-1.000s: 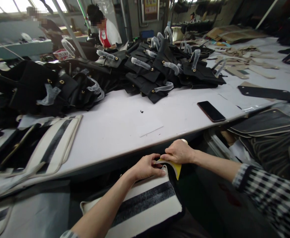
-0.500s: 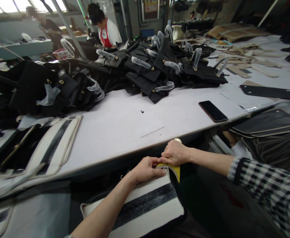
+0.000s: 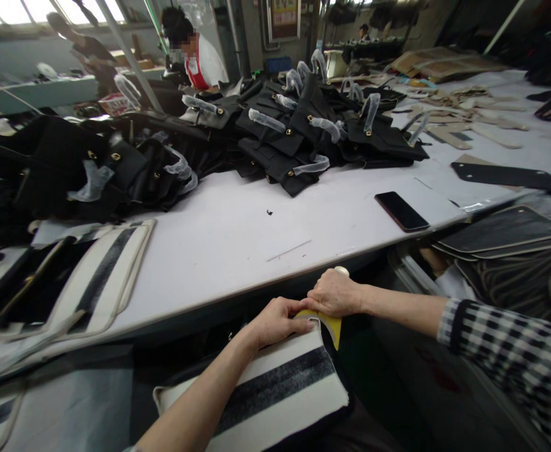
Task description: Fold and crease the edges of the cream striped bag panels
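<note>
Scuffing of the striped panel (image 3: 275, 389) could be caused if its far corner, gripped by the left hand (image 3: 275, 323), is allowed to slip against the yellow tool (image 3: 334, 329) clasped in the right hand (image 3: 334, 294). Injury could result from overrun, since the 2 hands are placed close together. If grip is relaxed, the panel, held before the white table (image 3: 209, 251), could be dropped.

Heaped black bags (image 3: 275, 150), phone (image 3: 401, 211) on white table (image 3: 219, 220)
</note>
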A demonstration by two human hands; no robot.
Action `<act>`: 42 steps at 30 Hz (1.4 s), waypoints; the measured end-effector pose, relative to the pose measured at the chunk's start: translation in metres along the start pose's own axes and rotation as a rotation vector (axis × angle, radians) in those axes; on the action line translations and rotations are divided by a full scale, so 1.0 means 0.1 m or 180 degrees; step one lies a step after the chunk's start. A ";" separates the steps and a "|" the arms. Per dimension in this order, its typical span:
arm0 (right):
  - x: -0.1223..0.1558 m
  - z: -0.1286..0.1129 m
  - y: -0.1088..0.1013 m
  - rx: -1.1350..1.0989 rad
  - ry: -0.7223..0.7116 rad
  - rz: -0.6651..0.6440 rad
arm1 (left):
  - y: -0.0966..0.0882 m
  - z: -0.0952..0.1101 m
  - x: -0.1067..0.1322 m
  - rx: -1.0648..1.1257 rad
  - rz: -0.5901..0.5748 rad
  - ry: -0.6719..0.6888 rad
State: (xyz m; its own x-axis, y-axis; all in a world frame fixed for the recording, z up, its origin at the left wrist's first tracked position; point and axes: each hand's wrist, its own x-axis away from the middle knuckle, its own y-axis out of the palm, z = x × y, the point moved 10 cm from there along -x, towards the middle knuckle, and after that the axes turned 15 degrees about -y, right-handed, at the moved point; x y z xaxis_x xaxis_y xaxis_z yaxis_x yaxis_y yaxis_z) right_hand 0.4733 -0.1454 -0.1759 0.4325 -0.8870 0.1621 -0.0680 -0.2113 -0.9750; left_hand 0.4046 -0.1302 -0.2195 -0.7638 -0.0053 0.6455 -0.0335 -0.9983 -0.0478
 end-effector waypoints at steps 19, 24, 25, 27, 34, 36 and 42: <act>0.09 -0.02 0.04 -0.0019 0.0510 -0.0233 | -0.03 0.03 0.03 -0.0285 0.0136 0.0083; 0.13 -0.02 0.05 -0.0029 0.0650 -0.0188 | -0.04 0.00 0.01 -0.0264 0.0207 0.0115; 0.14 -0.02 0.05 -0.0028 0.0665 -0.0180 | -0.04 0.01 0.01 -0.0279 0.0214 0.0134; 0.15 -0.03 0.06 -0.0022 0.0704 -0.0165 | -0.03 0.02 0.01 -0.0312 0.0212 0.0175; 0.20 -0.05 0.10 0.0013 0.0871 -0.0121 | -0.03 0.06 0.02 -0.0421 0.0274 0.0186; 0.21 -0.06 0.13 0.0009 0.0879 -0.0116 | -0.03 0.07 0.03 -0.0489 0.0322 0.0210; 0.22 -0.07 0.18 -0.0013 0.0875 -0.0126 | -0.01 0.10 0.07 -0.0643 0.0455 0.0260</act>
State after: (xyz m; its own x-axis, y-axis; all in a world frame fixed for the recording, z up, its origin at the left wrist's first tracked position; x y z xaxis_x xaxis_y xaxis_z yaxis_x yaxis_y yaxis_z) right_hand 0.4757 -0.1716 -0.1886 0.1747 -0.9560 0.2355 -0.0597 -0.2491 -0.9666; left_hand 0.4060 -0.1294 -0.2070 -0.8193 -0.1326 0.5579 -0.0434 -0.9558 -0.2908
